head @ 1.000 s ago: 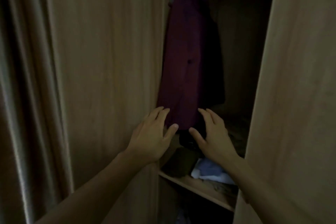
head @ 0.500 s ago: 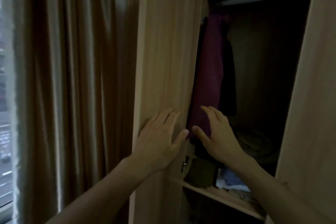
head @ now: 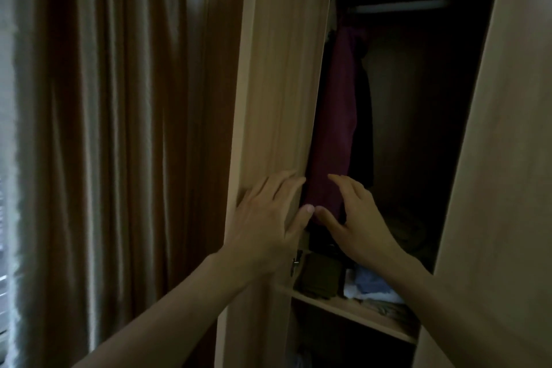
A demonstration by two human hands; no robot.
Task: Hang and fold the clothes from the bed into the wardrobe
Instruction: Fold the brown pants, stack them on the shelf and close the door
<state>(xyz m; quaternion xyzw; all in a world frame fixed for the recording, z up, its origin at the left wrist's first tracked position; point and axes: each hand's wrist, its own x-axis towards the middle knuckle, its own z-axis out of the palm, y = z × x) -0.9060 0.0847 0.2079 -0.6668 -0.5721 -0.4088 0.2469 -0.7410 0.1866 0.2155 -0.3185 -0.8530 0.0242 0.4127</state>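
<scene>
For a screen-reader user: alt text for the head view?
Both hands, open, reach toward a maroon garment hanging in a dim wardrobe; the left lies over the door. Folded clothes sit below.

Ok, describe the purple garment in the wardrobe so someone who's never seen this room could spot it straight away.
Look into the open wardrobe, just past its left door. Under the rail at the top, the purple garment hangs long and narrow against the door's edge. It is the only purple piece; the garment beside it is black.
</scene>
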